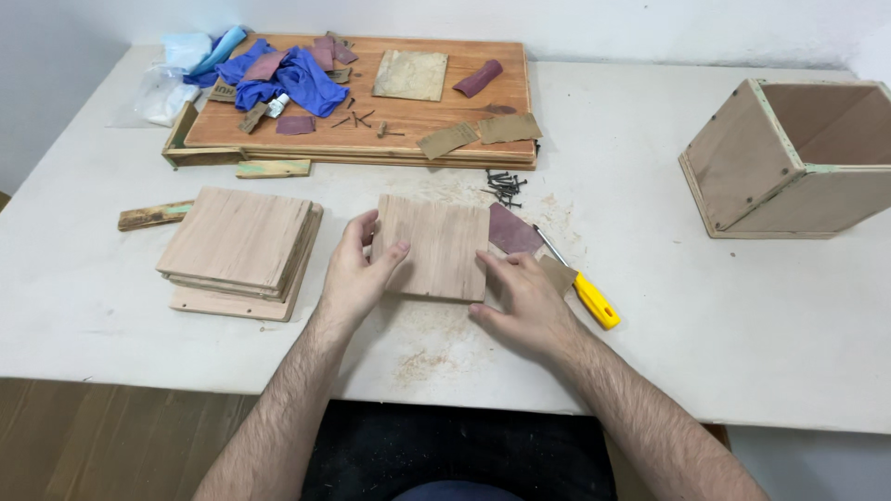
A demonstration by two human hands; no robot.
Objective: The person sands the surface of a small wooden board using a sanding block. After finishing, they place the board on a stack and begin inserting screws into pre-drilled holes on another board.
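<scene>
Square wooden board lies flat near the front middle of a white table, gripped at its left edge by the left hand, while the right hand rests open, fingers against its right edge. Just beside it lie a reddish sandpaper sheet and a yellow-handled screwdriver. Loose screws sit behind. A stack of boards stands to the left, an open wooden box well apart on the right.
</scene>
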